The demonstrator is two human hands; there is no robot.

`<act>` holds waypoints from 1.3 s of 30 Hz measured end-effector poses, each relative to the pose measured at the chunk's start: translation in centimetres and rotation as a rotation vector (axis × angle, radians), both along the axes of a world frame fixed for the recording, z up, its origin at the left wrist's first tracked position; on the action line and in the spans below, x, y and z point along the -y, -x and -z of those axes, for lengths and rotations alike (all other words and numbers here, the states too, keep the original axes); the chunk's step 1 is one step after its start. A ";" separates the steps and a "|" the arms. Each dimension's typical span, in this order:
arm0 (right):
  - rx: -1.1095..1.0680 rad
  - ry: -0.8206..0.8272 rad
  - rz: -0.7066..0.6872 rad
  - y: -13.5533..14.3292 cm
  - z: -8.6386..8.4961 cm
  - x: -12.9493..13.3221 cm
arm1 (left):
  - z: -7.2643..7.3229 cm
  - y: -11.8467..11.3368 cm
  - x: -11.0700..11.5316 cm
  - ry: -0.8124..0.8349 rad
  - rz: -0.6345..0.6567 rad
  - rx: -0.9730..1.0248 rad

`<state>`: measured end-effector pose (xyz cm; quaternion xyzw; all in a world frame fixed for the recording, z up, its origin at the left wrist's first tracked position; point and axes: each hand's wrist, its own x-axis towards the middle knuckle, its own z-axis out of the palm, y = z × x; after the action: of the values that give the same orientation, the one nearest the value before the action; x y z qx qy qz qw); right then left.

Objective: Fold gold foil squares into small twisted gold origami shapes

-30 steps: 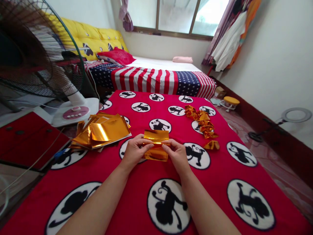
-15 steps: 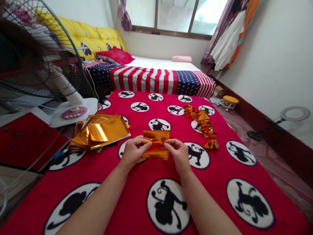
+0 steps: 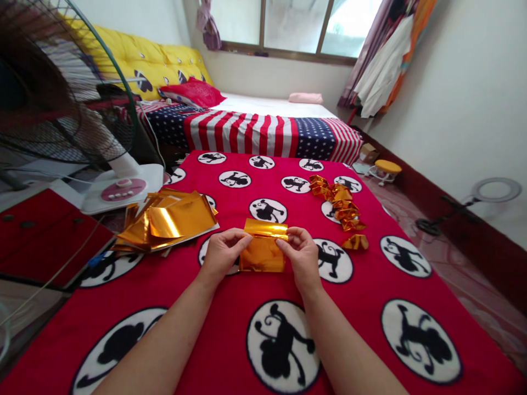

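A shiny gold foil paper (image 3: 263, 255) is held between both hands, with a crease running across its upper part. My left hand (image 3: 224, 252) pinches its left edge, thumb on top. On the right edge, my right hand (image 3: 302, 255) grips it the same way, closed between thumb and fingers. To the left lies a loose stack of gold foil sheets (image 3: 185, 216), some showing white edges. Several folded gold foil pieces (image 3: 345, 208) form a row at the right, and a separate folded piece (image 3: 356, 242) sits at its near end.
Everything lies on a red cloth (image 3: 214, 340) with monkey prints. An electric fan (image 3: 123, 189) stands close at the left, beside a red panel (image 3: 49, 236). Beyond the cloth is a bed (image 3: 263, 134); a yellow stool (image 3: 387, 167) and a ring light (image 3: 496, 190) are at the right.
The foil paper's crease has moved up and flattened; its lower part now looks smoother and larger. Both hands keep their pinch at the edges, shifted only slightly.
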<state>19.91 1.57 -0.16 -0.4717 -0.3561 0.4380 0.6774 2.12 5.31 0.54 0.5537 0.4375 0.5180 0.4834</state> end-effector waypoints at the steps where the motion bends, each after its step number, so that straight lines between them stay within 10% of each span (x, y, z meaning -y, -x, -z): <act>1: -0.001 -0.001 -0.005 0.0 0.0 0.0 | 0.0 -0.1 0.0 0.023 -0.002 0.024; 39: 0.032 -0.017 0.023 -0.3 -0.4 0.2 | -0.3 0.2 0.0 -0.022 -0.123 -0.002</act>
<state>20.17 1.33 0.26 -0.4770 -0.3649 0.4196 0.6807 1.96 5.28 0.82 0.5316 0.4652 0.5511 0.4442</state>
